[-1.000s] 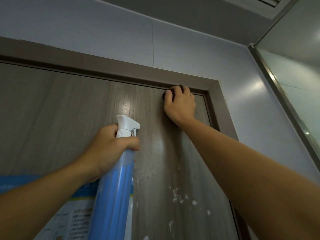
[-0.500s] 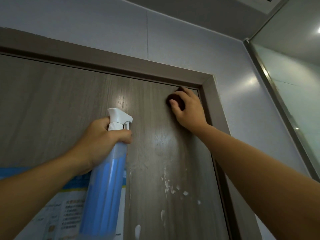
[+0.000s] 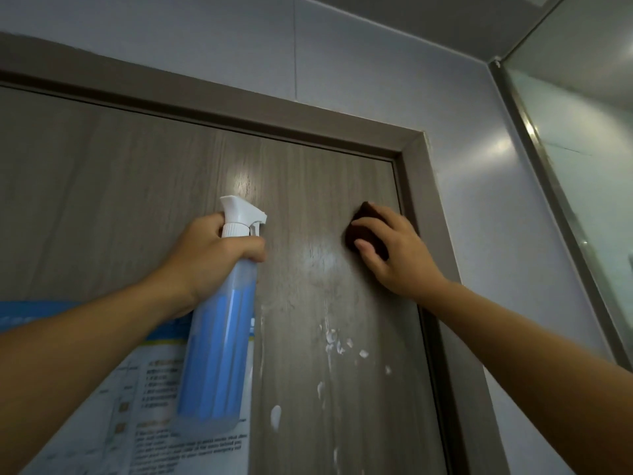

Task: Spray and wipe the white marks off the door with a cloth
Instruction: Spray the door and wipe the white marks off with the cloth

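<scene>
A grey-brown wood-grain door fills the view. White marks spatter its lower right part, with a bigger blob below. My left hand grips the neck of a blue spray bottle with a white trigger head, held upright close to the door. My right hand presses a dark brown cloth against the door near its upper right corner, above the marks. A wet sheen lies on the wood between the two hands.
A grey-brown door frame runs along the top and right side. A blue-and-white printed notice is stuck on the door at lower left, partly behind the bottle. Pale wall and a glass panel stand to the right.
My right hand has slid the cloth down the door from the top corner by the frame. The left hand and bottle have held their place on the door.
</scene>
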The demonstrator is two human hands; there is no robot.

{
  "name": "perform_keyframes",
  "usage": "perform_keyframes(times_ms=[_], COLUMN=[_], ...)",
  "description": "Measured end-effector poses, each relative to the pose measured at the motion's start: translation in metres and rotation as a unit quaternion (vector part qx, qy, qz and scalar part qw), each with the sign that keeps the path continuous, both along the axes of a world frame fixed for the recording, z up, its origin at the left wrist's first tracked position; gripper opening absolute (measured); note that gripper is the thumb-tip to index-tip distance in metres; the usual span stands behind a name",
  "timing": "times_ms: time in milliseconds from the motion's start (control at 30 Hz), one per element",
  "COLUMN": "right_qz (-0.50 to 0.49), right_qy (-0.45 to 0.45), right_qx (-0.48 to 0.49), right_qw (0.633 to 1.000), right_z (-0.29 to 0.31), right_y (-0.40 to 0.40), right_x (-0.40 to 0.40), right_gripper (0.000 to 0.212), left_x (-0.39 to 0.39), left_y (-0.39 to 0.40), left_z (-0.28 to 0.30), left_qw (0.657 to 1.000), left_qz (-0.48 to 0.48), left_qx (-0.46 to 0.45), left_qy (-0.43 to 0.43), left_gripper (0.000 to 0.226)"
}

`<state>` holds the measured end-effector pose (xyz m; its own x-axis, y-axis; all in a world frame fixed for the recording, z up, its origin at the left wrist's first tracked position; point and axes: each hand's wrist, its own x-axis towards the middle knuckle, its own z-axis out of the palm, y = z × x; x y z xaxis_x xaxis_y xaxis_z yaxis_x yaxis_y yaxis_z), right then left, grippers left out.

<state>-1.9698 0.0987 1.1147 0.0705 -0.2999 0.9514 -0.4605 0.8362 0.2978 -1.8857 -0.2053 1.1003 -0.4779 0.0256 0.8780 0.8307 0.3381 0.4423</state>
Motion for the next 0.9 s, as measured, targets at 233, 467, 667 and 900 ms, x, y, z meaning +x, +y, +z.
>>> perform_keyframes(times_ms=[233, 467, 667, 900], right_qz=[-0.001, -0.003, -0.004, -0.002], right_qy=[-0.051, -0.085, -0.099, -0.094], right_qx=[-0.098, -0.099, -0.118, -0.114], right_qw=[0.994, 0.991, 0.988, 0.989], right_z=[0.000, -0.002, -0.008, -0.014], right_y=[-0.001, -0.002, -0.007, -0.006], right_x=[0.001, 0.011, 0.015, 0.014], right_gripper=[0.040, 0.042, 0.044, 0.044], left_x=[0.016, 0.021, 0.032, 0.041], left_y=[0.017, 0.054, 0.065, 0.069], left_z=[-0.019, -0.098, -0.136, -0.147], left_qw=[0.998, 0.992, 0.996, 0.994], left_qz=[-0.027, -0.063, -0.048, -0.058], left_qx=[0.042, 0.024, 0.056, 0.090], left_qy=[-0.032, -0.105, -0.044, -0.029], left_gripper=[0.056, 0.047, 0.028, 0.027])
